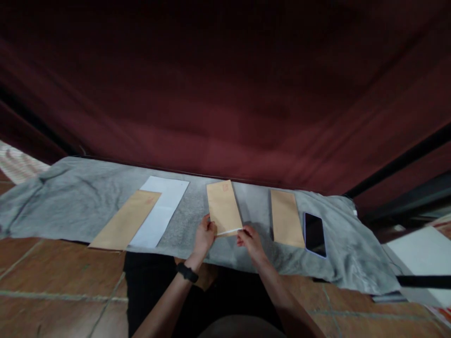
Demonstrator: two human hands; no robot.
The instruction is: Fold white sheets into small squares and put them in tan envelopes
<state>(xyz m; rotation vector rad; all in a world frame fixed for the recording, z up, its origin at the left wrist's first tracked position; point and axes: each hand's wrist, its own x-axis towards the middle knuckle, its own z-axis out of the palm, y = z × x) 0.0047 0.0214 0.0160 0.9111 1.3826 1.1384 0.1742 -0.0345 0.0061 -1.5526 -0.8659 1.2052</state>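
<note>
A brown envelope [223, 206] lies on the grey cloth [70, 202], with a white sheet edge showing at its near open end. My left hand [205, 234] pinches the near left corner of this envelope. My right hand [248, 238] pinches the near right corner, fingers closed on it. A black band sits on my left wrist. A second brown envelope [286, 218] lies to the right. A third brown envelope [127, 219] lies to the left, overlapping a white sheet of paper [160, 211].
A dark phone [314, 234] lies on the cloth right of the envelopes. A dark red curtain [225, 94] hangs behind. Brown floor tiles [52, 281] lie in front. White board and papers [419, 263] sit at the far right.
</note>
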